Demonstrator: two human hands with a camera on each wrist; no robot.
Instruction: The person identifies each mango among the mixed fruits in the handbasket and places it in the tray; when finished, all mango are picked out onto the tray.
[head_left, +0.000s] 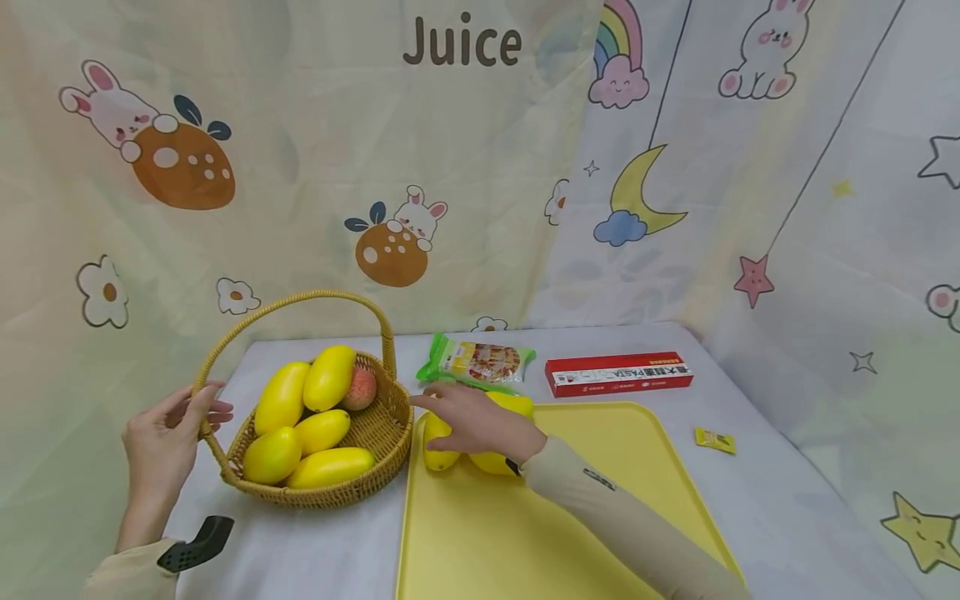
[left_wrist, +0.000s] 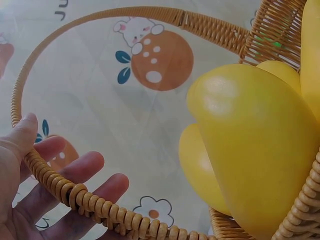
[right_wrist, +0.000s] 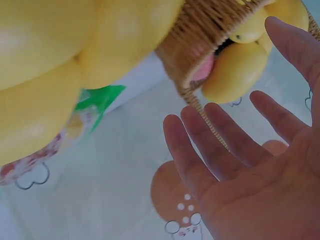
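A wicker basket (head_left: 352,498) stands at the left with several yellow mangoes (head_left: 330,468) and a peach (head_left: 361,388) in it. My left hand (head_left: 161,442) holds the left side of the basket's arched handle (left_wrist: 55,180), thumb on one side and fingers on the other. Over the tray's back left corner hovers my right hand (head_left: 480,421), its fingers extended and apart, holding nothing. In the head view its fingertips appear close to the basket's right rim. Beneath it, more yellow mangoes (head_left: 438,446) lie on the yellow tray (head_left: 555,533), partly hidden by the hand.
Behind the tray lie a green-edged food packet (head_left: 480,362) and a red pasta box (head_left: 618,374). A small yellow sachet (head_left: 715,440) lies right of the tray on the white tablecloth (head_left: 780,517). A printed curtain (head_left: 480,150) hangs behind the table.
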